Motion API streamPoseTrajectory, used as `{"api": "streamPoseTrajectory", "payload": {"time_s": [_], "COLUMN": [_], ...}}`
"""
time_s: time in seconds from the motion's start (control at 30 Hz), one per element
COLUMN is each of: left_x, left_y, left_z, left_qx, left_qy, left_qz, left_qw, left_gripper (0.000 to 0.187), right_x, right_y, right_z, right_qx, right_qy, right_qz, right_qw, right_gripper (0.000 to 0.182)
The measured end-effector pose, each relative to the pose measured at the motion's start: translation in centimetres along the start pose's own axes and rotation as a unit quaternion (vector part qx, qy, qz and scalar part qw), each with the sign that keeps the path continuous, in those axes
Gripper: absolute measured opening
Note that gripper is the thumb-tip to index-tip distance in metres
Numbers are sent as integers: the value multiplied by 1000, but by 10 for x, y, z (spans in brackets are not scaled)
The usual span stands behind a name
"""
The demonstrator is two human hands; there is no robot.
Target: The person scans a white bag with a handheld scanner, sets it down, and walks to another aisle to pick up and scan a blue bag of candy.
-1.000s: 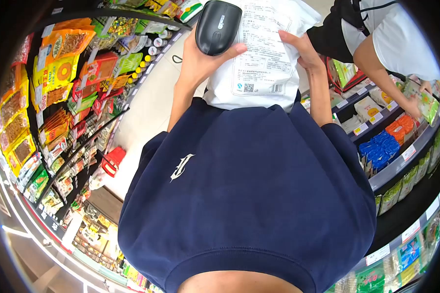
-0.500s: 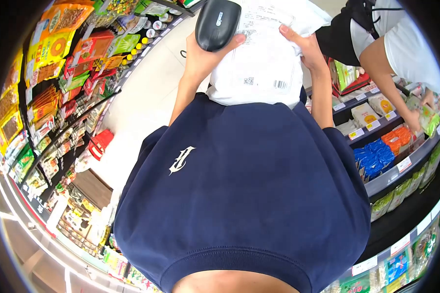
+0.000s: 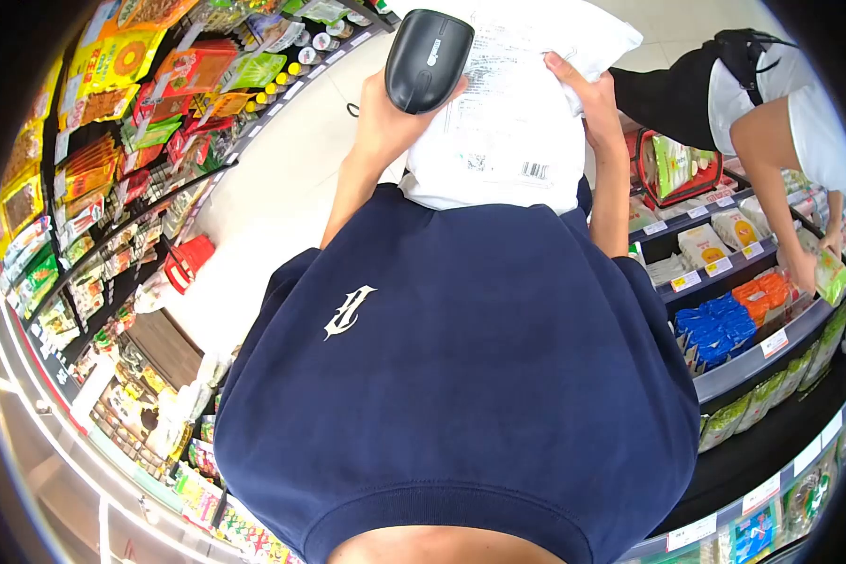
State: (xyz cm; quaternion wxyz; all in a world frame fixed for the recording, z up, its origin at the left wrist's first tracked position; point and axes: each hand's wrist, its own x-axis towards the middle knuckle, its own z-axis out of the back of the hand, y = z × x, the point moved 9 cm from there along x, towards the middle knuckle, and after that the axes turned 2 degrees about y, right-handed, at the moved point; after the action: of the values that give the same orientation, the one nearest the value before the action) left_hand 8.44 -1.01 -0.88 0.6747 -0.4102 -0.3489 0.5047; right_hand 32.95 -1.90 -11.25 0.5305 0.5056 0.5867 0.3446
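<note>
In the head view, my left hand (image 3: 385, 127) is closed around a rounded black handheld scanner (image 3: 428, 61), its thumb lying at the edge of a white package (image 3: 498, 155). Print, a square code and a barcode show on the package's face, which looks slightly wrinkled. My right hand (image 3: 594, 103) grips the package's right side, thumb on top and the other fingers hidden behind. The package rests close against the front of my navy top (image 3: 461, 338).
Shelves of bright snack packets (image 3: 122, 56) curve along the left. At the right, a co-worker in a white shirt (image 3: 822, 132) handles a green packet (image 3: 831, 274) over a shelf with blue packets (image 3: 714, 329) and orange packets (image 3: 761, 299). A red basket (image 3: 188, 263) stands at left.
The scanner and my left hand have shifted slightly right and down in view. The package has tilted a little. The co-worker's arms have moved slightly lower over the shelf.
</note>
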Motion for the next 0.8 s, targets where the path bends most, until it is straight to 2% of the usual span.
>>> {"api": "streamPoseTrajectory", "payload": {"time_s": [0.23, 0.33, 0.43, 0.5, 0.53, 0.57, 0.63, 0.8], "left_x": [-6, -10, -13, -17, -17, -17, -17, -17], "left_y": [1, -1, -2, 3, 4, 5, 6, 9], "left_z": [6, 8, 18, 23, 24, 27, 28, 36], "left_qx": [6, 2, 11, -44, -30, -34, -16, -32], "left_qy": [-4, -5, -19, -20, -15, -20, -7, -13], "left_qz": [3, -13, 4, 22, 22, 20, 21, 21], "left_qw": [1000, 1000, 1000, 999, 999, 999, 1000, 999], "left_gripper": [39, 41, 41, 40, 40, 40, 39, 40], "right_x": [-3, -6, -15, -35, -43, -44, -49, -47], "right_y": [-1, -4, -7, -9, -3, -4, -15, -14], "right_z": [-5, -11, -18, -31, -35, -37, -48, -57], "right_qx": [6, 12, 74, 228, 131, 126, 223, 179], "right_qy": [18, 54, 44, 2, -2, 1, 50, 118], "right_qz": [-7, 35, 50, 1, 15, 18, -15, 0], "right_qw": [1000, 998, 995, 974, 991, 992, 973, 977], "right_gripper": [57, 60, 67, 70, 78, 78, 80, 93]}}
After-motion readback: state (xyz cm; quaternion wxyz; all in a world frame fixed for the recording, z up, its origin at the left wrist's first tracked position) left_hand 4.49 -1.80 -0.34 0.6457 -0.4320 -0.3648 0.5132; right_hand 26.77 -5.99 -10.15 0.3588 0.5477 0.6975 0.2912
